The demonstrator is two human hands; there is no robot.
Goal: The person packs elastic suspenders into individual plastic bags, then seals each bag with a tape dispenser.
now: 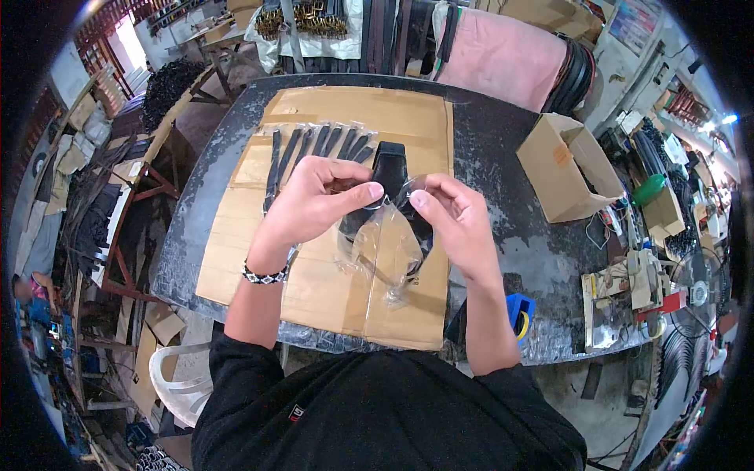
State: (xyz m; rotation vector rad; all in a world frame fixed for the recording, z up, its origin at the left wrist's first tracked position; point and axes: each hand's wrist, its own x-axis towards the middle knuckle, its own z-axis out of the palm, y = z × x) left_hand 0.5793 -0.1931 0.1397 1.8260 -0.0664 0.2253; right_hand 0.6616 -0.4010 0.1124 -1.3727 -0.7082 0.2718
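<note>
Both hands are raised over a cardboard sheet (314, 306) on the dark table. Between them hangs a clear plastic bag (390, 243). My left hand (314, 196) pinches its upper edge at one side, thumb against the fingers. My right hand (454, 216) pinches the edge at the other side. Just beyond the fingers lies a black strap-like item (389, 166), its lower part partly covered by the hands and the bag. Several dark strips in clear wrapping (324, 141) lie fanned out on the cardboard, beyond my left hand.
An open cardboard box (561, 177) stands at the table's right side. A blue tape dispenser (518, 314) is by the near right edge, with a small machine (628, 290) farther right. A white plastic chair (177, 377) stands at lower left; a pink cloth (503, 55) hangs beyond the table.
</note>
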